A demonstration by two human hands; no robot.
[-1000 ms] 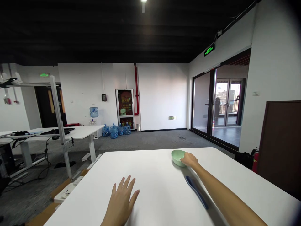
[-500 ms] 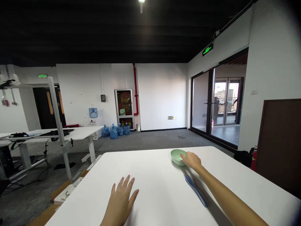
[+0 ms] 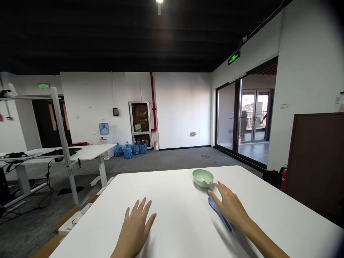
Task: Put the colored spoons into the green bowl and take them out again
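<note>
My right hand is open, its fingers apart, over the blue spoon on the white table. The thumb comes close to the spoon's upper end; whether it touches I cannot tell. Just beyond the fingertips stands a light green bowl, upright near the far edge. A small pinkish shape shows inside it, too small to name. To the left, my left hand is spread out low over the tabletop and holds nothing.
Past the table's left edge are cardboard and a white object. A second white table with cables and a metal frame stands further left. Several blue water bottles line the back wall. On the right is a brown cabinet.
My right hand has let go of the bowl's right side and drawn back toward me, opening above the spoon. My left hand has barely moved. The view has turned slightly right.
</note>
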